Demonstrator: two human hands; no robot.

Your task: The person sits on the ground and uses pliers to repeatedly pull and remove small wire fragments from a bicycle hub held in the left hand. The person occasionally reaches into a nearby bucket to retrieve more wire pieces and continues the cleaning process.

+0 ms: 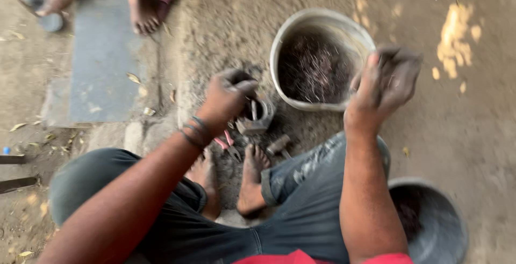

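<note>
Squatting on dusty ground (473,124); outdoors

Dirt ground (473,124) | metal basin (279,54) | pliers (230,147) | possibly hammer (278,145)

Pale grey metal bowl (322,60) upper centre, insides dark purplish-black with light flecks; second bowl (430,221) lower right grey with dark contents. Pliers (228,145) at centre have pink-red handles; trousers (301,205) dark grey-green, shirt hem (301,257) red along bottom edge, wrist bands (196,131) black. Ground (473,113) tan-grey with yellow light patches upper right, slab (102,54) blue-grey upper left.
</note>
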